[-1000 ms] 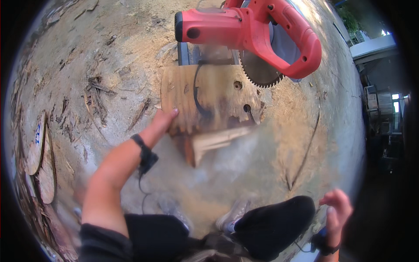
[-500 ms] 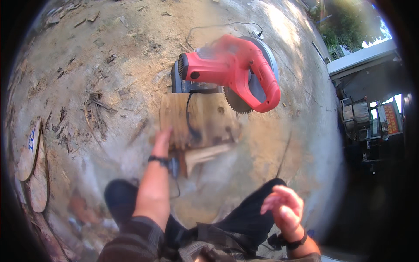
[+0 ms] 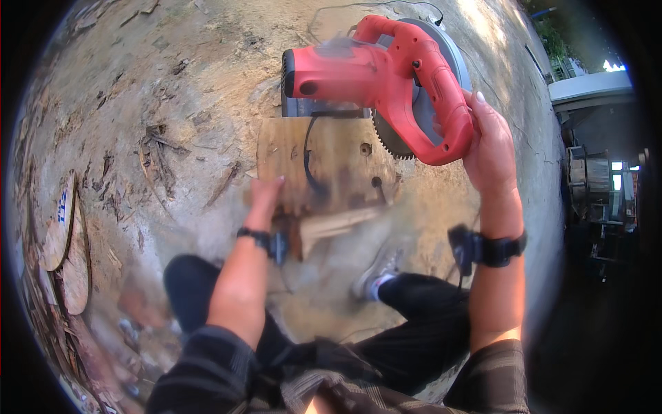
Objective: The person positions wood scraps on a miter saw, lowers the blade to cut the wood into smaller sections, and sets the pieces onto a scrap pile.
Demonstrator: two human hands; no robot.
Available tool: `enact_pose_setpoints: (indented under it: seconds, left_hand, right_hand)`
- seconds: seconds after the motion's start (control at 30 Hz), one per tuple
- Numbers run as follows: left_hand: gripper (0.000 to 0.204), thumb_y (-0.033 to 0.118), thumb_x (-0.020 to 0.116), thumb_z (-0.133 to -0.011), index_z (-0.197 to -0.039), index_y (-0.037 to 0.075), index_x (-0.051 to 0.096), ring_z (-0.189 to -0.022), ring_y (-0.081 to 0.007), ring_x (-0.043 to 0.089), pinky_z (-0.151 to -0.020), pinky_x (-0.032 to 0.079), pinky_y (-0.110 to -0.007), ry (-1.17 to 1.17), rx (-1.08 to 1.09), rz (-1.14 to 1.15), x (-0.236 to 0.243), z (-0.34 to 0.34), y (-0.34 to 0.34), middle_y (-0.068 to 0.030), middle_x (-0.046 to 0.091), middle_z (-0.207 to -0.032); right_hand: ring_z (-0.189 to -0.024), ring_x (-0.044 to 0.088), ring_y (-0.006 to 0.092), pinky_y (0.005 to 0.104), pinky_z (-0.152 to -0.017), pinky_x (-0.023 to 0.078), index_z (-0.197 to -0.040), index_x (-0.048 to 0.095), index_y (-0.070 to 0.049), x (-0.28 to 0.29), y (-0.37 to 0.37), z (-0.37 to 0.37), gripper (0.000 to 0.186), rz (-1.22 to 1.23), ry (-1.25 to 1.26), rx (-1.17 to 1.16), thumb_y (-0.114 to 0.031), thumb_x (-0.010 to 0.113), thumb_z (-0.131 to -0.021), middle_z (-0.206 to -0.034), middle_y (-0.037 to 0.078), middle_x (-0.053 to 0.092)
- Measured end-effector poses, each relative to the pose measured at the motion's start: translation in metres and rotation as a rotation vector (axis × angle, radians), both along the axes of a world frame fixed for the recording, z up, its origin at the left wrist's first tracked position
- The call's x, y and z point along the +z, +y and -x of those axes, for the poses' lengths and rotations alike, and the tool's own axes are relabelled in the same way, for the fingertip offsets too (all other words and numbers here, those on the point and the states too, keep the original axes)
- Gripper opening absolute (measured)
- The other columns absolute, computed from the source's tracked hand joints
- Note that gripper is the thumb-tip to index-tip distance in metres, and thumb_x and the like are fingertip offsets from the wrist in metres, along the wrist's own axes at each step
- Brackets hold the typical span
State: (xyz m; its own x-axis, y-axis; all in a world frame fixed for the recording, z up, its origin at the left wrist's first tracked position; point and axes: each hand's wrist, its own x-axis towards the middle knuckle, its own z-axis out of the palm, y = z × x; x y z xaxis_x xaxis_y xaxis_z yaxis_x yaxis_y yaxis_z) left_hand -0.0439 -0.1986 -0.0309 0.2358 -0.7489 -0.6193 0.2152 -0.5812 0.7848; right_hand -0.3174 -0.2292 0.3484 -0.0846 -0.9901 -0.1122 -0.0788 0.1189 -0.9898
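Observation:
A red power saw (image 3: pixel 393 72) with a round toothed blade (image 3: pixel 392 138) stands ahead of me, on a dark base. My right hand (image 3: pixel 491 148) is on the rear of its loop handle, with fingers curling behind the grip. Directly before the saw lies a wide wooden board (image 3: pixel 283 148) with knots and a dark cord or strap across it. My left hand (image 3: pixel 264 194) grips the board's left edge, thumb on top; its other fingers are hidden. Under the board's near edge is a paler wood piece (image 3: pixel 338 224). The blade is beyond the board's far right edge.
Dusty ground carries wood scraps (image 3: pixel 162 141) at left. Offcut slabs (image 3: pixel 76 265) are heaped at the far left. A black cable (image 3: pixel 338 8) curves behind the saw. My right foot (image 3: pixel 378 272) is near the board. Machinery (image 3: pixel 586 172) stands in shade at right.
My right hand has risen from beside my knee to the saw's handle. The left hand stays at the board's left edge. The view has shifted, and my right foot now shows.

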Motion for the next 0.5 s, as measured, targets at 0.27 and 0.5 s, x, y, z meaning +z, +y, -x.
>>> enact_pose_setpoints:
  seconds: [0.27,0.5]
  left_hand:
    - [0.028,0.001,0.066,-0.076,-0.103,-0.006,0.060,-0.078,-0.0219,0.064,-0.070,0.053,-0.035,-0.113,0.024,0.159,-0.003,0.004,0.002,-0.0136,0.066,-0.092]
    - [0.048,0.014,0.079,-0.068,-0.103,-0.006,0.052,-0.088,-0.0245,0.062,-0.078,0.050,-0.035,-0.031,0.016,0.091,-0.011,0.009,0.002,-0.0180,0.064,-0.098]
  right_hand:
    - [-0.083,0.067,0.0306,0.0335,-0.067,0.061,-0.124,0.040,0.013,0.003,-0.052,-0.007,0.052,-0.374,-0.285,0.105,-0.021,0.054,-0.087,-0.109,0.027,0.059]
    - [-0.081,0.064,0.0230,0.0310,-0.063,0.058,-0.117,0.048,0.009,-0.003,-0.042,-0.006,0.044,-0.367,-0.304,0.093,-0.018,0.060,-0.083,-0.101,0.018,0.060]
